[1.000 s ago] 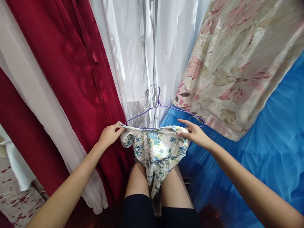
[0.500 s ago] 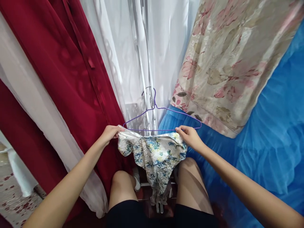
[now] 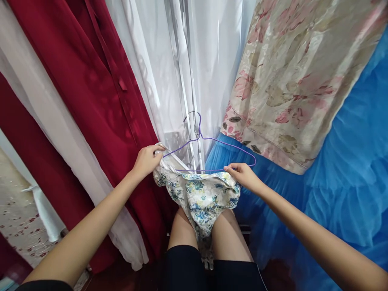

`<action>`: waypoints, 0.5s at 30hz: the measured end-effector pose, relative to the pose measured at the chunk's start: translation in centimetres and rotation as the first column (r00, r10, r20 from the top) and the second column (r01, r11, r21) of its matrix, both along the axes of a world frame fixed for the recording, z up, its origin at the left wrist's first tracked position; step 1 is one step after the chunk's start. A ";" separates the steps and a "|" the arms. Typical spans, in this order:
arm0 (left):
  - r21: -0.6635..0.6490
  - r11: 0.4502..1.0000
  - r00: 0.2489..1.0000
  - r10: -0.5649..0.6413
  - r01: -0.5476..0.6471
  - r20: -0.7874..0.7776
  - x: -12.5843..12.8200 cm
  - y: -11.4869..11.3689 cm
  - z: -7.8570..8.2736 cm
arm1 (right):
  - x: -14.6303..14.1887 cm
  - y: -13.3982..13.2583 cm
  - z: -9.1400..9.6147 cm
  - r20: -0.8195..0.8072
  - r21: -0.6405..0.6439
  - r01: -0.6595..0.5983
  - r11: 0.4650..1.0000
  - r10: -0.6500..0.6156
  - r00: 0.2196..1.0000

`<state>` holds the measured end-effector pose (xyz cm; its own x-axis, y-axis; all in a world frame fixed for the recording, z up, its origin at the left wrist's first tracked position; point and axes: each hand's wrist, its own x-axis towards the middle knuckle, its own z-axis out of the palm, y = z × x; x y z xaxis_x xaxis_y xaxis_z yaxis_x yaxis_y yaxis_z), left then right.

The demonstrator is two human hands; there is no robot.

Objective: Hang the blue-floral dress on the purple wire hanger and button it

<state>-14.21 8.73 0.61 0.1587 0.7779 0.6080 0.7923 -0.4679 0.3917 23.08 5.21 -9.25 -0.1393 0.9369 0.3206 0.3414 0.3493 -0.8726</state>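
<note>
A white garment with a blue and yellow floral print (image 3: 209, 198) hangs between my hands, its lower end dangling over my legs. My left hand (image 3: 149, 159) pinches its left top edge, pulled up over the left end of a purple wire hanger (image 3: 232, 144). My right hand (image 3: 241, 171) pinches the right top edge between thumb and fingers, just below the hanger's lower bar. The hanger's right end stays bare. Its hook hangs in front of white straps (image 3: 185, 95).
Dark red cloth (image 3: 91, 72) and a pale sheer length (image 3: 54, 109) hang at left. White fabric (image 3: 212, 52) hangs behind the hanger. To the right are a beige floral garment (image 3: 281, 81) and blue layered tulle (image 3: 342, 182).
My left hand has risen, drawing the garment's left edge up over the hanger's left end. My right hand stays nearly in place. My legs have come closer together.
</note>
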 end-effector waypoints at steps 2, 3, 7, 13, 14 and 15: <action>0.081 0.994 0.995 -0.074 0.079 -0.070 2.0 -0.4 0.2 | 0.1 -0.3 0.0 -0.017 -0.003 -0.029 1.000 0.029 0.999; 0.090 0.990 0.992 -0.100 0.107 -0.080 2.9 -0.5 0.0 | 0.2 -0.6 -0.1 -0.024 0.006 -0.045 0.999 0.045 0.999; 0.187 0.978 0.990 -0.072 0.094 -0.119 5.2 -0.5 -1.9 | 0.9 -2.5 -0.2 -0.012 0.031 -0.100 0.994 0.101 0.995; 0.263 0.952 0.971 -0.096 0.154 -0.219 4.5 -0.4 -3.4 | 2.1 -6.3 -0.9 0.288 0.335 -0.021 0.942 -0.081 0.954; 0.265 0.953 0.966 -0.082 0.149 -0.246 4.2 -0.4 -3.3 | 2.3 -6.7 -1.0 0.342 0.384 -0.015 0.923 -0.127 0.931; 0.267 0.954 0.962 -0.066 0.139 -0.266 3.9 -0.4 -3.2 | 2.6 -6.9 -1.1 0.385 0.426 -0.008 0.905 -0.173 0.906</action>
